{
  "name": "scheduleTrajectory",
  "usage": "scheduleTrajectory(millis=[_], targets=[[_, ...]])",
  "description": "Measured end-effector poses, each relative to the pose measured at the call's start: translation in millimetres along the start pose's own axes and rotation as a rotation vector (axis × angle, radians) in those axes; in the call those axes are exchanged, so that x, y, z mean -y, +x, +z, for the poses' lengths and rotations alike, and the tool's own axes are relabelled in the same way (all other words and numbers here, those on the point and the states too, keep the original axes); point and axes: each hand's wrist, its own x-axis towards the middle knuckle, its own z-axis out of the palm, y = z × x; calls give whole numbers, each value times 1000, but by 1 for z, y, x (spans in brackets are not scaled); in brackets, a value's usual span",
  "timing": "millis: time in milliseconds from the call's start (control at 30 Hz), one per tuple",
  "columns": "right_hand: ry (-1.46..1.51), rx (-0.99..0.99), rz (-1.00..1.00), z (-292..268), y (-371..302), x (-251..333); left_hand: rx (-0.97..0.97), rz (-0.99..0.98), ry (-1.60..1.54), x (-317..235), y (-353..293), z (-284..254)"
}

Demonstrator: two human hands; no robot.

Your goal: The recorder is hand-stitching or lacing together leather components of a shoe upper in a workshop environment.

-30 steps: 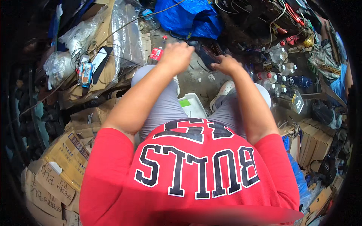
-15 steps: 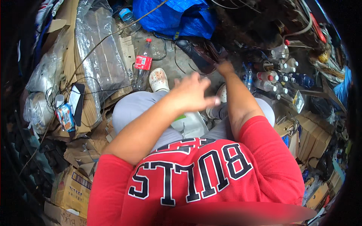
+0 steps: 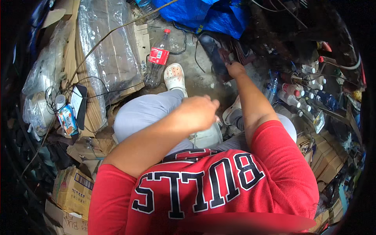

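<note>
Below the blue sheet, a dark bag, likely soft and light, is gripped sensibly at its edge by the right hand; the left hand is held apart, curled, contents unclear.

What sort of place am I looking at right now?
Probably a cramped storage or scrap corner, perhaps a junk-filled shed: plastic bottles cluster on the right, cardboard lies partly under clear plastic on the left, and a blue tarp is bunched ahead.
</note>
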Motion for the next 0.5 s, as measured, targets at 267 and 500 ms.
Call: scheduleTrajectory(millis=[267, 500], targets=[[900, 297, 22, -81, -113, 35, -77, -316, -48, 53, 7, -19], [1329, 270, -266, -122, -279, 60, -582, 245, -1103, 12, -27, -1]])
